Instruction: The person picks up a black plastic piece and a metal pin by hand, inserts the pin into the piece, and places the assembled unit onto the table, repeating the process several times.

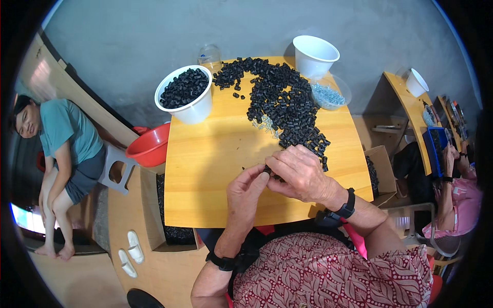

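Observation:
Near the front middle of the table, my left hand and my right hand meet fingertip to fingertip. Between my left thumb and forefinger a small black plastic piece is pinched. My right fingers curl over it, and more black shows beneath them; exactly what they grip is mostly hidden. Just beyond my hands spreads a heap of short black cylindrical pieces. A small pile of silvery screws lies at the heap's left edge.
A white bucket of black pieces stands back left, beside a clear jar. At the back right are a white bucket and a clear bowl of screws. Cardboard boxes flank the table. People sit left and right.

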Demonstrator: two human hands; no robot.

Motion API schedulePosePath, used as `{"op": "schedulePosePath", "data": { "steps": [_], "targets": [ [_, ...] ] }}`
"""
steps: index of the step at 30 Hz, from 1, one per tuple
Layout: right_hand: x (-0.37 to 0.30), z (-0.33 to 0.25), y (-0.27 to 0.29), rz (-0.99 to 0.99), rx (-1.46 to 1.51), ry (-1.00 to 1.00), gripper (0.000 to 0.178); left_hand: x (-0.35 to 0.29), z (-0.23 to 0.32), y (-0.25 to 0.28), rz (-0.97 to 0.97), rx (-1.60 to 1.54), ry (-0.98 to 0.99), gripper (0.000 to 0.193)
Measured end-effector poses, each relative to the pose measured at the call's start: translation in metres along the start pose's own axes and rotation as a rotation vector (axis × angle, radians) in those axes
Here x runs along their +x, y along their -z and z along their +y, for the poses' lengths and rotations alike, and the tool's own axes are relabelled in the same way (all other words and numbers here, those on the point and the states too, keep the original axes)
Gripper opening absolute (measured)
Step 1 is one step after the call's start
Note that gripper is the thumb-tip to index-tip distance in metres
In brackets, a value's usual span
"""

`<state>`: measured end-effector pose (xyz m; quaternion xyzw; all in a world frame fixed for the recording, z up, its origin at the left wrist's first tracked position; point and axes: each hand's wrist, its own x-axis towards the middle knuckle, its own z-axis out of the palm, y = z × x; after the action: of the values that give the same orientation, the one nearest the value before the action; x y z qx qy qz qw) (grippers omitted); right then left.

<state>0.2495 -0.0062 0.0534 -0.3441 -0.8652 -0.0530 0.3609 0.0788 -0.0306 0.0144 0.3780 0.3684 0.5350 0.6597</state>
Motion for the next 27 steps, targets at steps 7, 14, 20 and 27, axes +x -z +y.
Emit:
{"op": "schedulePosePath", "data": {
  "steps": [7,14,20,27],
  "targets": [
    [-0.005,-0.004,-0.006,0.041,-0.024,-0.037,0.038,-0.002,0.000,0.005,0.001,0.068,0.045,0.021],
    [-0.008,-0.004,-0.006,-0.011,-0.035,-0.014,0.032,-0.003,-0.006,0.004,0.036,0.082,0.050,0.022],
    [-0.005,-0.004,-0.009,-0.025,-0.074,-0.015,0.022,0.001,-0.006,0.004,0.046,0.121,0.034,0.021],
    [-0.006,0.003,-0.015,-0.023,-0.023,0.007,0.020,0.003,-0.005,0.003,0.046,0.134,0.053,0.021]
  ]
}}
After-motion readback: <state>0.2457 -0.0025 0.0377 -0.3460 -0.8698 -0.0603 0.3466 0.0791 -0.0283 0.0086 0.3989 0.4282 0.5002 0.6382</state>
